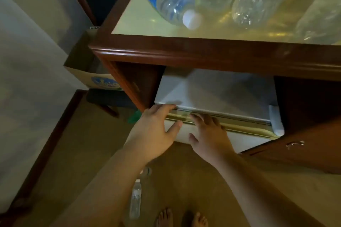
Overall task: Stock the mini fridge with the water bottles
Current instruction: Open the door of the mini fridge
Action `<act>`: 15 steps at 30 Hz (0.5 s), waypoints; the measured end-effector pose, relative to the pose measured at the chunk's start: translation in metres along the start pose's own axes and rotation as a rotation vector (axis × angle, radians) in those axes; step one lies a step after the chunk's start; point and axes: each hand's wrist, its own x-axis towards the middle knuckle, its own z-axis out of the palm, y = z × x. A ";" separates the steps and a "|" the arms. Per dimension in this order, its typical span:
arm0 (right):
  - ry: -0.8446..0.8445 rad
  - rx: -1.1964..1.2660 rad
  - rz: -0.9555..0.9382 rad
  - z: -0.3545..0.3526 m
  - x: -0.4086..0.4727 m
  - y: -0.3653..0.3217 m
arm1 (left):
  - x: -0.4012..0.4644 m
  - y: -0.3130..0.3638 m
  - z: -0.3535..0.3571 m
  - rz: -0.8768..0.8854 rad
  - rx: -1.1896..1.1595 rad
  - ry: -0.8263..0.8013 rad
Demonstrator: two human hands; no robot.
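Under the table (203, 55), the left hand (156, 131) and the right hand (208, 134) lie side by side with fingers nearly straight, both touching the top edge of the mini fridge (221, 90) door, holding nothing. Four water bottles (169, 0) lie on the table top; one more bottle (135, 201) stands on the floor.

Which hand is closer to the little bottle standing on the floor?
Left. The left hand is on the fridge door's top edge, right above the floor bottle; the right hand sits further right.
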 end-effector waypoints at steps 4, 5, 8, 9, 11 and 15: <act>0.051 -0.055 -0.027 0.024 0.026 0.002 | 0.049 -0.023 0.028 -0.024 0.029 -0.092; 0.072 -0.071 -0.032 0.030 0.032 0.002 | 0.062 -0.029 0.036 -0.022 0.041 -0.108; 0.117 -0.110 -0.041 0.045 0.047 0.005 | 0.092 -0.044 0.057 0.026 0.105 -0.164; 0.120 -0.115 -0.037 0.050 0.051 0.006 | 0.102 -0.050 0.063 0.044 0.140 -0.169; 0.115 -0.118 -0.030 0.059 0.056 0.008 | 0.120 -0.059 0.075 0.051 0.199 -0.181; 0.139 -0.190 -0.019 0.071 0.061 0.011 | 0.153 -0.077 0.095 0.095 0.287 -0.152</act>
